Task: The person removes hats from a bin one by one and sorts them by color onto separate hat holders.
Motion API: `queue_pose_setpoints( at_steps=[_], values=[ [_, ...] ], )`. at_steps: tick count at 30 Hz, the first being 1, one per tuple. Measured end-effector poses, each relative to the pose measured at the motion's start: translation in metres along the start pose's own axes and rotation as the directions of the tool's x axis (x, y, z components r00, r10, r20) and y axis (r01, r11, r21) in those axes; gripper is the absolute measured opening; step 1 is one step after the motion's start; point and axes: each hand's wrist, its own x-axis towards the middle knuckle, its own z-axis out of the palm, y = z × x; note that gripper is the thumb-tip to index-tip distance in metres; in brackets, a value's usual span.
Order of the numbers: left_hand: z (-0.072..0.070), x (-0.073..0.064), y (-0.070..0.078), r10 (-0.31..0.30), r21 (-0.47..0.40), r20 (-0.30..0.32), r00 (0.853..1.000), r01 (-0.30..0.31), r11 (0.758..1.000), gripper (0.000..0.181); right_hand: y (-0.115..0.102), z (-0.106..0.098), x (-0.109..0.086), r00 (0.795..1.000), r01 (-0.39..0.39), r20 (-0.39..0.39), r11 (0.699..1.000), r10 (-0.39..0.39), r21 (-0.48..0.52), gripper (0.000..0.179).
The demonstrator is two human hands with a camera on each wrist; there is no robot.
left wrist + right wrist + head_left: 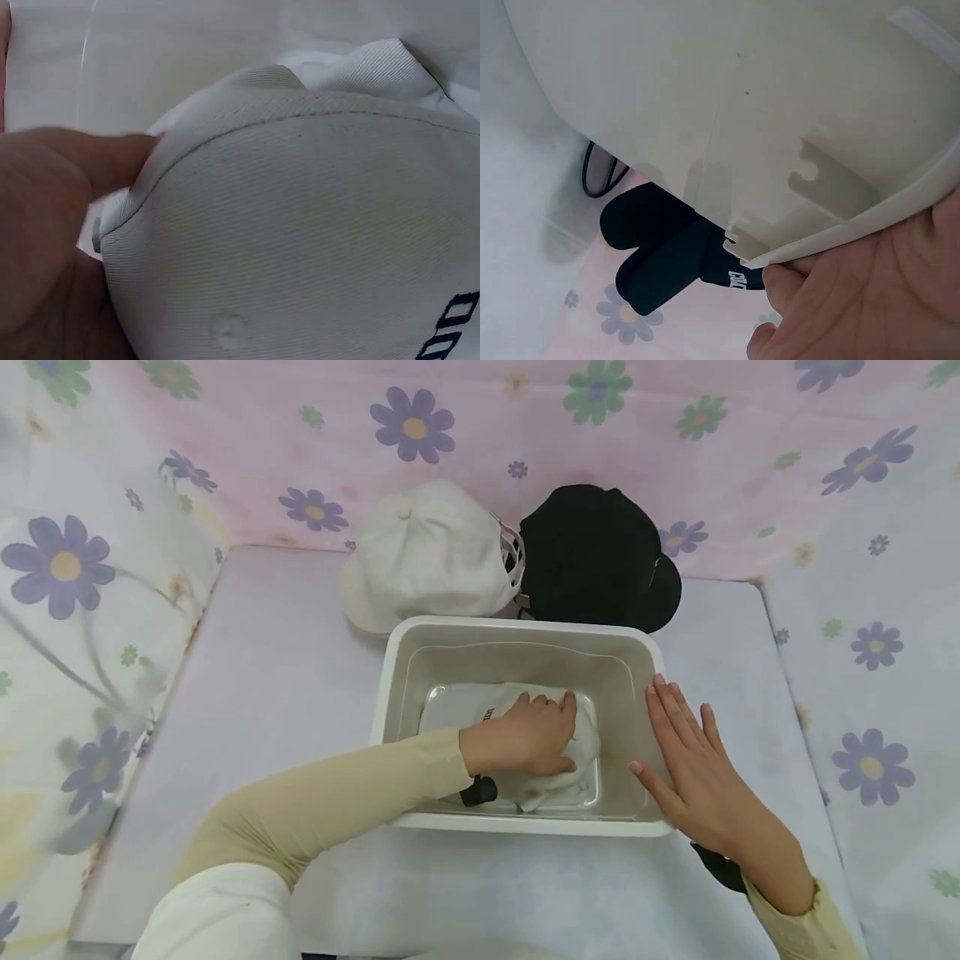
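Observation:
A white cap (pixel 588 742) with dark lettering lies in a pale plastic bin (pixel 517 656). My left hand (pixel 528 735) reaches down into the bin and holds this cap. In the left wrist view the thumb touches the edge of the cap (pixel 300 195), and the cap hides part of the other fingers. My right hand (pixel 697 777) rests against the bin's right rim with its fingers straight. In the right wrist view the palm of my right hand (pixel 877 292) lies along the rim, next to the bin's outer wall (pixel 727 97).
Behind the bin stand a cream-white cap (pixel 435 552) on the left and a black cap (pixel 588 552) on the right, their back straps touching or nearly so. The bin sits on a pale table (pixel 285 635). Flower-print cloth (pixel 480 410) encloses the back and sides.

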Motion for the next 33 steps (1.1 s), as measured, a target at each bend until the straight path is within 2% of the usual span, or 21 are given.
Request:
queue_pose_setpoints(
  at_steps=[3,9,13,17,22,28,33],
  values=[
    [0.0,0.003,0.0,0.014,-0.037,0.025,1.0,-0.013,0.999,0.077,0.0,-0.002,-0.001,1.0,-0.004,0.0,1.0,0.004,0.003,0.084],
    [-0.003,0.0,-0.005,0.061,-0.103,-0.01,0.998,-0.062,0.993,0.033,0.0,-0.002,0.001,1.0,-0.004,-0.007,1.0,0.004,0.012,0.083],
    [-0.006,-0.002,-0.008,0.083,-0.136,-0.031,0.996,-0.087,0.987,0.024,0.0,-0.002,0.002,1.0,-0.009,-0.004,1.0,0.009,0.024,0.083],
    [-0.008,-0.006,-0.011,0.103,-0.222,-0.057,0.993,-0.113,0.968,0.013,0.001,0.0,0.002,1.0,-0.01,-0.01,0.999,0.011,0.037,0.083],
    [-0.013,-0.011,-0.015,0.106,-0.312,-0.086,0.991,-0.128,0.941,0.023,0.001,0.002,0.003,1.0,-0.003,-0.019,0.998,0.004,0.055,0.082],
    [-0.018,-0.012,-0.017,0.137,-0.358,-0.11,0.984,-0.168,0.919,0.011,0.001,0.001,0.002,1.0,-0.006,-0.018,0.998,0.007,0.059,0.082],
    [-0.022,-0.013,-0.017,0.135,-0.389,-0.128,0.983,-0.175,0.905,0.014,0.0,0.001,0.0,1.0,-0.012,-0.007,0.998,0.012,0.062,0.083]
  ],
)
